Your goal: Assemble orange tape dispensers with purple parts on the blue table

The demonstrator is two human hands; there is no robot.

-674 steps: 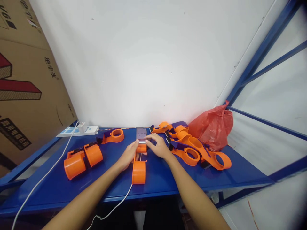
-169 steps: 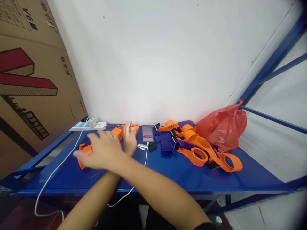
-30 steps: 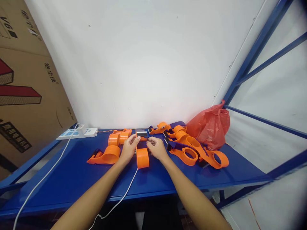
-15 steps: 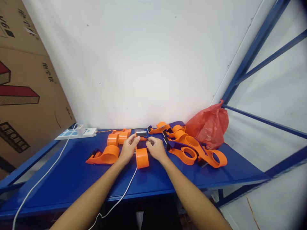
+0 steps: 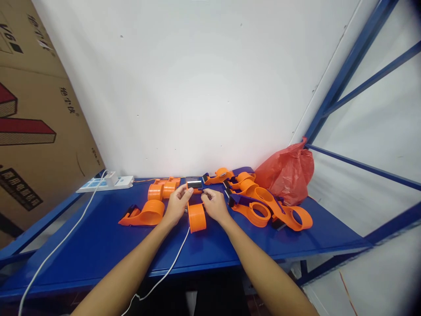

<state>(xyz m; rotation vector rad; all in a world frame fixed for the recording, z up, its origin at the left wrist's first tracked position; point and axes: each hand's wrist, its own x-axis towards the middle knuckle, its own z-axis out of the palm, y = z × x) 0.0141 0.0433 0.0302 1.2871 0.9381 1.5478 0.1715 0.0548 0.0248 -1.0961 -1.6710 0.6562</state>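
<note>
Orange tape dispenser (image 5: 196,214), round roller end nearest.

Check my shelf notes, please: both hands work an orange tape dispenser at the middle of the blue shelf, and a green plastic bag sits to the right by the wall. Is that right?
Not quite. The head view shows the plastic bag is red, not green. The rest holds: the left hand and right hand work an orange tape dispenser at the middle of the blue shelf, and the bag sits to the right by the wall.

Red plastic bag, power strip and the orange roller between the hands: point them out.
red plastic bag (image 5: 289,173), head view, middle of its bulge
power strip (image 5: 105,182), head view, top face
orange roller (image 5: 197,218), head view, curved side
</note>
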